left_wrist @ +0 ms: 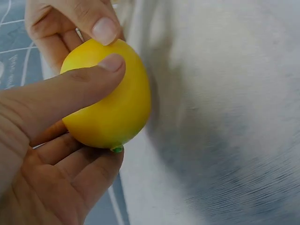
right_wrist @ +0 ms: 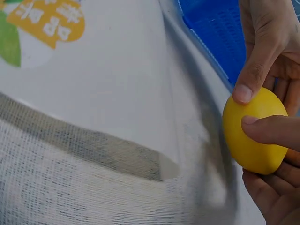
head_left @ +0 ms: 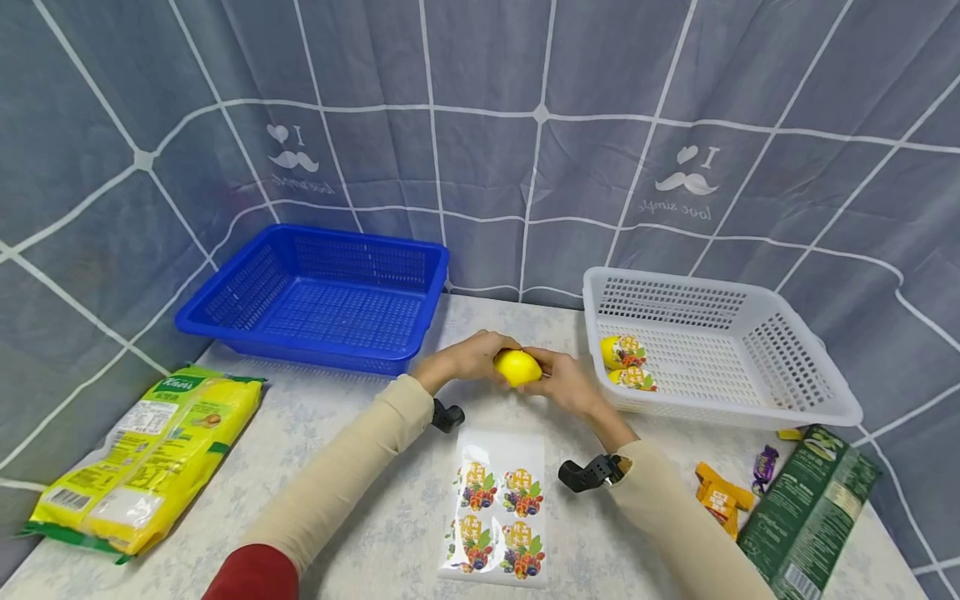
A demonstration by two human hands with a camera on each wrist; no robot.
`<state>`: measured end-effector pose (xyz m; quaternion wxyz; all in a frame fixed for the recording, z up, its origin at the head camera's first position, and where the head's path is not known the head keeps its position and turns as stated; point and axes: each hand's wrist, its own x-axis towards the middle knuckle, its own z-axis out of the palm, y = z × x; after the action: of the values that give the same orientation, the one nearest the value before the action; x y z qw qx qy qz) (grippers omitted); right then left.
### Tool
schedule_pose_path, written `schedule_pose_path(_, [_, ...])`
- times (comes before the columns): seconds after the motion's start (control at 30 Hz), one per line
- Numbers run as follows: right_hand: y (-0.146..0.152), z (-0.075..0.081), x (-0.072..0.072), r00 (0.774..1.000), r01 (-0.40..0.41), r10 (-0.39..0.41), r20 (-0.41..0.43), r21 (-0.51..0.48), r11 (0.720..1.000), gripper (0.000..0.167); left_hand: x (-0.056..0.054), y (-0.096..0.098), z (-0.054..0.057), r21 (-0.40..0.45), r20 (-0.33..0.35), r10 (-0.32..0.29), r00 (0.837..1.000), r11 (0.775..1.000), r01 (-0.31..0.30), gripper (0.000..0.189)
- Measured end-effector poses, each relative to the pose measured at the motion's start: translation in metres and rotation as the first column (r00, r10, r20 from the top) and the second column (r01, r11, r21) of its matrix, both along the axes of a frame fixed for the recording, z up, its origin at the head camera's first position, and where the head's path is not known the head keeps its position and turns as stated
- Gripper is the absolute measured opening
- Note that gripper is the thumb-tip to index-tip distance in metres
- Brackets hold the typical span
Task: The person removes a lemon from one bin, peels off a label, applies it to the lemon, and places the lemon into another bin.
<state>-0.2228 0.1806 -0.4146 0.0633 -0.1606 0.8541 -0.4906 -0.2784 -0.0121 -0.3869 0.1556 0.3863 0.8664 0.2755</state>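
Both hands hold a yellow lemon (head_left: 517,367) above the table, between the two baskets. My left hand (head_left: 474,357) grips it from the left, with its thumb (left_wrist: 89,84) across the lemon's side and fingers behind. From the right, my right hand (head_left: 567,383) grips the other end; its thumb (right_wrist: 269,130) presses on the skin. A small green tip (left_wrist: 117,149) shows on one end of the lemon. The lemon's far side is hidden by fingers. Nearer the body lies a sheet of fruit-print stickers (head_left: 501,446), flat on the table.
A blue basket (head_left: 318,346) stands at the back left. The white basket (head_left: 720,412) on the right contains two lemons (head_left: 611,353) bearing fruit stickers. A yellow Knorr bag (head_left: 150,458) lies left; a green packet (head_left: 810,508), an orange packet (head_left: 722,500) and a purple candy (head_left: 765,467) lie right.
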Motion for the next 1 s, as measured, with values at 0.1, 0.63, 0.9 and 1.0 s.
schedule_pose_path(0.1, [0.001,-0.004,0.0,1.0,0.016,-0.017,0.013,0.017,1.0,0.063,0.001,0.002,-0.004,-0.017,0.012,0.013,1.0,1.0,-0.013,0.055])
schedule_pose_path(0.63, [0.009,0.012,0.033,0.978,0.156,-0.122,-0.171,0.202,0.967,0.073,0.005,0.001,-0.005,-0.068,0.042,0.041,0.998,0.997,-0.038,0.075])
schedule_pose_path(0.9, [0.009,0.014,0.064,0.977,-0.068,0.115,-0.18,0.249,0.966,0.043,0.008,-0.001,-0.003,-0.064,0.043,0.019,0.999,0.998,-0.016,0.076])
schedule_pose_path(1.0, [0.007,0.01,0.07,0.966,-0.179,0.227,-0.126,0.309,0.934,0.054,0.009,-0.002,0.0,-0.064,0.041,-0.001,0.999,0.998,0.004,0.077])
